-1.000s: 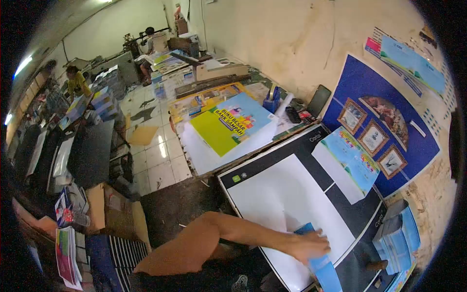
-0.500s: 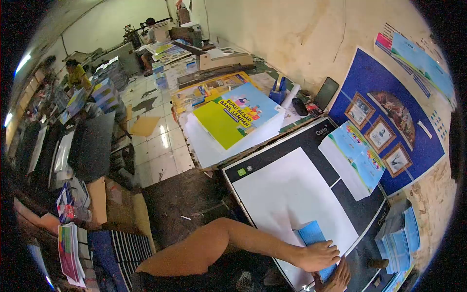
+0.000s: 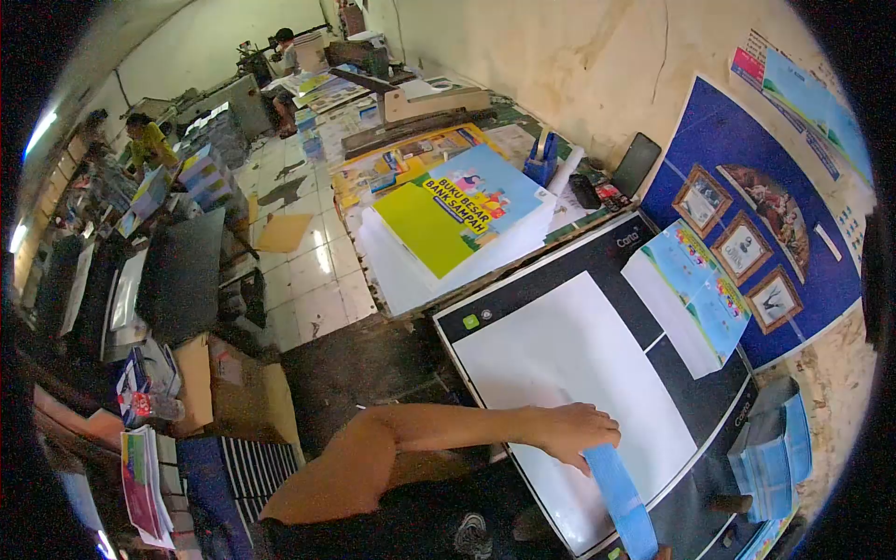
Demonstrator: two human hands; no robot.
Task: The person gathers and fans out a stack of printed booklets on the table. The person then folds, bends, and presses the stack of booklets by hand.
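One hand curled at blue strip

Left arm bare, bent at the elbow, forearm nearly level, left hand knuckles up with fingers curled, right hand barely showing at the bottom edge.

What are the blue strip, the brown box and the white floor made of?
The blue strip may be paper or thin card, since it looks flat and straight-edged, but plastic is possible. The box looks like matte cardboard: plain brown with stiff flaps. The floor seems to be glossy tile, maybe ceramic: lines divide it, and light reflects in a bright streak.
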